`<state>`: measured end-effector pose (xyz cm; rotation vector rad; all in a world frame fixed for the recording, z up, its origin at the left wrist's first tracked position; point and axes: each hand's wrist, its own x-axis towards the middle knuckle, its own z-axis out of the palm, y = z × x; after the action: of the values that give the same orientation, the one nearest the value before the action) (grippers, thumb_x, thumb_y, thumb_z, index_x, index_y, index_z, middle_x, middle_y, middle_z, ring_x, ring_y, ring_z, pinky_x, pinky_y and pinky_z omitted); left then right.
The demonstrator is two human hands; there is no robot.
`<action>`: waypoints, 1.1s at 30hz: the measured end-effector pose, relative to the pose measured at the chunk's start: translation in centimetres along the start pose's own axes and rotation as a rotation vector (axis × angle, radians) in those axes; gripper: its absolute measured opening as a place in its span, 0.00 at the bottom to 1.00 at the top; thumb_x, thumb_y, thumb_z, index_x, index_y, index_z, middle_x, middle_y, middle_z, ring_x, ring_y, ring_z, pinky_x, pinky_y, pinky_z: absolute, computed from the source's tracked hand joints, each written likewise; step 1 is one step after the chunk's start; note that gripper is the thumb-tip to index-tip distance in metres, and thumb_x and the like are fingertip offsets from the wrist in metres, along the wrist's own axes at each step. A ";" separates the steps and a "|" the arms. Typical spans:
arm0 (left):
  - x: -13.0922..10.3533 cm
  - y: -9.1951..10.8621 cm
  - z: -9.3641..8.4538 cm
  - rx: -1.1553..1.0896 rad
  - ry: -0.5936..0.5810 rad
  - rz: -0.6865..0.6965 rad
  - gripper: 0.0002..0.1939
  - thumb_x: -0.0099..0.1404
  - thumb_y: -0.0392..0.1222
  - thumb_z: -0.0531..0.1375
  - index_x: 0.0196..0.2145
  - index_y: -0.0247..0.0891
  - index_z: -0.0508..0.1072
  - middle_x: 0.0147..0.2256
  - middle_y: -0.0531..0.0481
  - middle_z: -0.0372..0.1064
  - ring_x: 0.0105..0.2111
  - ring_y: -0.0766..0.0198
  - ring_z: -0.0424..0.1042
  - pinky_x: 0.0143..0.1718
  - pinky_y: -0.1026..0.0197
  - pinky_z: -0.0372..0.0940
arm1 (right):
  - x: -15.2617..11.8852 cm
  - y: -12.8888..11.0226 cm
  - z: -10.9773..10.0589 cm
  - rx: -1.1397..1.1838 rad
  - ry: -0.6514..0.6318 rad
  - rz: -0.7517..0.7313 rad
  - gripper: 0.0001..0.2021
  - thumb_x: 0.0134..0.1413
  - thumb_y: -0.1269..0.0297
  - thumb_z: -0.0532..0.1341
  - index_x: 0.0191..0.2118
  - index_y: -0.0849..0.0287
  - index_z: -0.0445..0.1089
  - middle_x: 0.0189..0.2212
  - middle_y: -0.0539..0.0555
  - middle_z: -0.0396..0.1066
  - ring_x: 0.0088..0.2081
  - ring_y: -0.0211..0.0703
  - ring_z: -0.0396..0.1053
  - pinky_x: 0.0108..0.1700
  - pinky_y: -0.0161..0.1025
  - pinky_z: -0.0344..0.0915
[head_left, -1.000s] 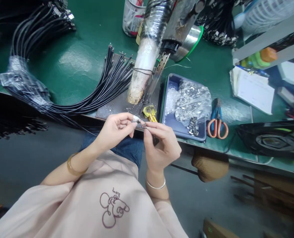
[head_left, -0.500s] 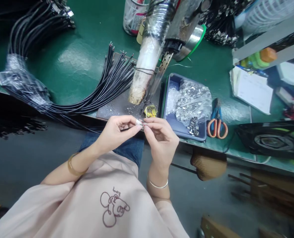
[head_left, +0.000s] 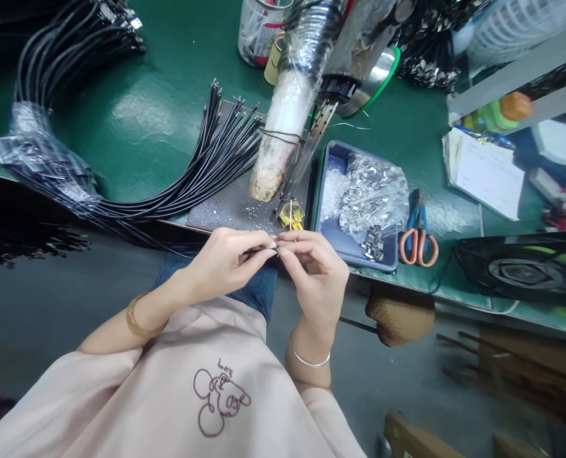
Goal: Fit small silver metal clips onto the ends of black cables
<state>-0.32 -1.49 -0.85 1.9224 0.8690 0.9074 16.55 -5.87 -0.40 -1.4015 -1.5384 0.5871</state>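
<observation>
My left hand (head_left: 230, 257) and my right hand (head_left: 318, 264) meet at the fingertips, just in front of the bench edge. Thumb and forefinger of each are pinched together around a tiny silvery piece (head_left: 274, 247); the fingers hide most of it, so its kind cannot be told. Beyond the fingertips lies a yellow object (head_left: 290, 216) on a dark board (head_left: 211, 213). To the right of my right hand is a blue tray (head_left: 317, 222) with a clear bag of small metal parts (head_left: 373, 191), loose metal parts (head_left: 372, 243) and translucent bits (head_left: 333, 191).
A bundle of black cables (head_left: 168, 200) curves across the left side. Over the board hangs a plastic-wrapped tube (head_left: 283, 121) beside a metal fixture (head_left: 311, 140). Orange-handled cutters (head_left: 419, 238) lie right of the tray, near papers (head_left: 488, 172) and a black fan-like device (head_left: 526, 267).
Both hands have shifted slightly toward me, the right one also a little rightward. A white bit seen at my left fingertips no longer shows.
</observation>
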 end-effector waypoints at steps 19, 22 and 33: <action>0.8 0.6 0.1 -0.693 0.139 -0.464 0.08 0.58 0.42 0.68 0.29 0.34 0.76 0.24 0.51 0.73 0.24 0.70 0.69 0.26 0.67 0.63 | -0.9 0.3 2.1 -0.139 0.344 -0.355 0.07 0.65 0.71 0.61 0.44 0.51 0.71 0.38 0.52 0.80 0.39 0.43 0.81 0.39 0.43 0.81; 0.8 0.4 0.1 -0.688 0.150 -0.464 0.07 0.58 0.41 0.68 0.29 0.34 0.76 0.26 0.50 0.75 0.26 0.69 0.70 0.28 0.67 0.65 | -0.9 0.8 2.3 -0.153 0.339 -0.362 0.08 0.61 0.73 0.63 0.42 0.51 0.72 0.37 0.51 0.80 0.38 0.42 0.81 0.40 0.41 0.80; 1.2 -0.2 0.1 -0.648 0.190 -0.426 0.09 0.58 0.43 0.69 0.28 0.33 0.78 0.27 0.50 0.75 0.27 0.69 0.70 0.31 0.66 0.67 | 0.2 1.3 2.2 -0.261 0.266 -0.410 0.09 0.58 0.75 0.66 0.38 0.52 0.71 0.39 0.50 0.82 0.40 0.42 0.82 0.43 0.40 0.78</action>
<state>0.35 -0.48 -0.72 1.0612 0.9056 0.9644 15.31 -4.90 -2.37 -1.2405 -1.6595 -0.0501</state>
